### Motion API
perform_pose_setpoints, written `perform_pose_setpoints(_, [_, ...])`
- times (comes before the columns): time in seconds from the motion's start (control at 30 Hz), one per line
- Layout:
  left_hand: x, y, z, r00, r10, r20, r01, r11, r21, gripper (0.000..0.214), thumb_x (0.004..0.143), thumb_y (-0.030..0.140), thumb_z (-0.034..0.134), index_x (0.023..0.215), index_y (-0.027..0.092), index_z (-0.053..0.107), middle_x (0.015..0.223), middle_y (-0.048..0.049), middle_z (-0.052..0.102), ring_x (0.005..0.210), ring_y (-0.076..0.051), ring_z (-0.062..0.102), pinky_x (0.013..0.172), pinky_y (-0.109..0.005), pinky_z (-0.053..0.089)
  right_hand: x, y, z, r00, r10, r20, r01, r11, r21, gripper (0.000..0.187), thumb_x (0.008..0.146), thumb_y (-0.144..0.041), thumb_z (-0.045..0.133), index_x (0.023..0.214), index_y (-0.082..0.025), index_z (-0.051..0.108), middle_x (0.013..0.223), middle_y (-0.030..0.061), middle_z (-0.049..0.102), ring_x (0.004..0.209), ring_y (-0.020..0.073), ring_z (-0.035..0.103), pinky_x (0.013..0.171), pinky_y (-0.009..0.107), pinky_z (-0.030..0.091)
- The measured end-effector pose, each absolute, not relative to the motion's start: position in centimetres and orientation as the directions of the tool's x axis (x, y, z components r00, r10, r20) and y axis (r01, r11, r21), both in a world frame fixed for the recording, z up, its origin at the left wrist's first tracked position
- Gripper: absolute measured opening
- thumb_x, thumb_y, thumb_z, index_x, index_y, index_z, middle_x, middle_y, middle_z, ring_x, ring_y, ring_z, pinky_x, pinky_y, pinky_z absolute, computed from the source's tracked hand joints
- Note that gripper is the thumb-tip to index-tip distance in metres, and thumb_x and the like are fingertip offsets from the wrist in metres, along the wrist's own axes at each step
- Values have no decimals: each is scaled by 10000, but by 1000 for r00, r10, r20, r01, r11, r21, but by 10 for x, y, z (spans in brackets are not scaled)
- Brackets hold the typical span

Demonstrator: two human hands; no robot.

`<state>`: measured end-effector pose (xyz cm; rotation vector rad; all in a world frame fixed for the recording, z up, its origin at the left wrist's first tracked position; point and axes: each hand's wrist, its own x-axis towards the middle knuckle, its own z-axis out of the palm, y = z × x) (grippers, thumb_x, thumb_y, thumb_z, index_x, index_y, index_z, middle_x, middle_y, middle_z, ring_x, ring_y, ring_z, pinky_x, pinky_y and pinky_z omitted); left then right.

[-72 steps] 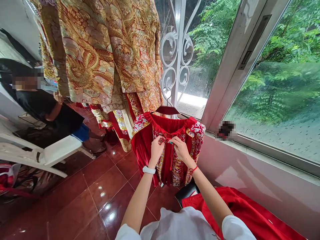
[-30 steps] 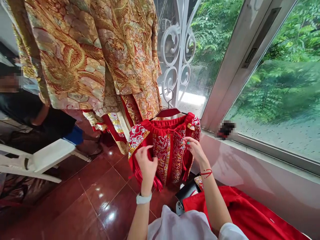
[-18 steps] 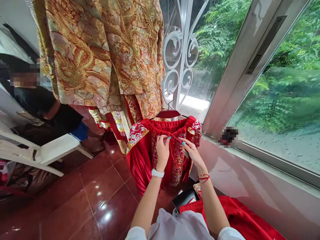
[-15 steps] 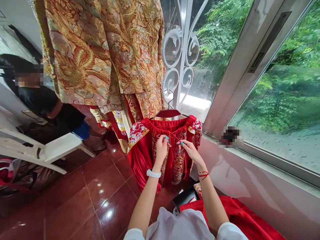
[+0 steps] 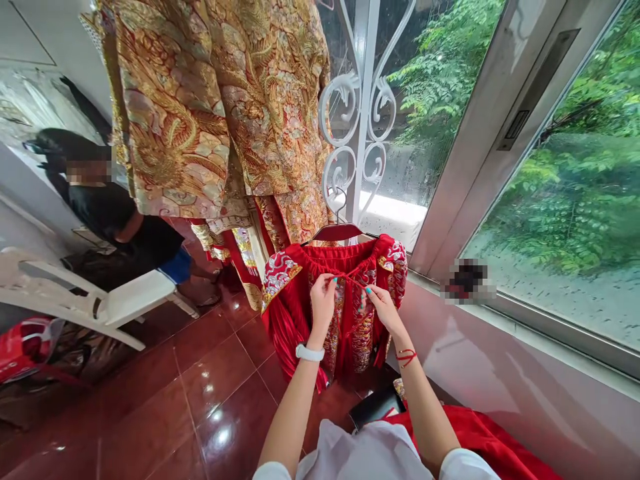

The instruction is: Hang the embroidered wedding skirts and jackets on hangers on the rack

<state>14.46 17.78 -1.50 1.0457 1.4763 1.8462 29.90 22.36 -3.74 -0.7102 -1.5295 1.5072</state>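
Note:
A red skirt [image 5: 293,313] with gold and silver embroidery hangs by its gathered waist from a hanger [image 5: 337,232] in front of me. Thin red drawstring [image 5: 346,275] cords cross at the middle of the waistband. My left hand [image 5: 324,297] pinches one cord between thumb and finger, left of the crossing. On the other side, my right hand [image 5: 383,307] pinches the other cord, its fingertips drawn together. Both hands are close to the skirt's front panel. Loose cord ends dangle below them.
Gold embroidered garments [image 5: 175,120] hang at upper left. White scrolled ironwork [image 5: 367,80] stands behind the hanger, beside a window [image 5: 575,200]. Red cloth [image 5: 475,437] and a black item [image 5: 377,403] lie below right. A person [image 5: 120,213] is near a white chair [image 5: 135,297].
My hands have moved slightly apart, drawing the crossed cords outward at the waistband. The view has shifted a little, so the garments and the person appear further right.

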Motion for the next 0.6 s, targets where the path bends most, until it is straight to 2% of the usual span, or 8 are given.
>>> perform_pose_setpoints(0.1, [138,169,-11,-487,857,169,0,-194,981,205,769,359,715,745,174,630,596,43,507,519,-87,412,496,-212,298,299,227,-44,-464,867,180,-116,142,-983,506,781,-711,607,722,-209,597,538,-55,384,476,102,293,459,255,273])
perform_pose_setpoints(0.2, [129,162,-4,-394,916,69,-106,-119,987,331,720,406,768,620,165,566,501,83,374,441,-48,288,432,-204,190,295,233,-43,-376,896,236,-45,237,-970,508,774,-699,613,695,-197,615,525,-54,361,496,100,260,467,256,217])
perform_pose_setpoints(0.33, [100,155,18,-298,953,-49,-392,-75,917,371,683,344,829,648,177,500,469,140,246,384,-21,191,384,-177,129,301,250,-9,-287,883,372,70,407,-911,478,784,-636,621,617,-187,619,553,-10,503,546,128,380,523,270,300])
perform_pose_setpoints(0.43, [74,150,38,-265,960,-92,-531,-66,845,399,696,238,832,649,186,439,463,152,209,359,-16,177,359,-159,137,311,259,23,-207,842,499,137,530,-837,370,831,-525,612,705,-186,692,649,17,622,626,165,498,597,282,366])
perform_pose_setpoints(0.5, [64,146,42,-266,955,-133,-589,-52,806,419,717,202,819,650,191,405,461,152,196,347,-16,180,348,-155,141,315,257,32,-185,833,522,157,549,-821,320,846,-471,602,741,-189,712,695,27,661,665,184,544,632,290,391])
perform_pose_setpoints(0.6, [62,141,37,-295,927,-233,-651,-17,759,412,749,193,793,655,193,392,448,155,176,335,-17,164,336,-158,126,312,247,24,-114,867,485,145,497,-855,266,843,-414,593,734,-190,687,743,44,685,711,198,579,686,305,422])
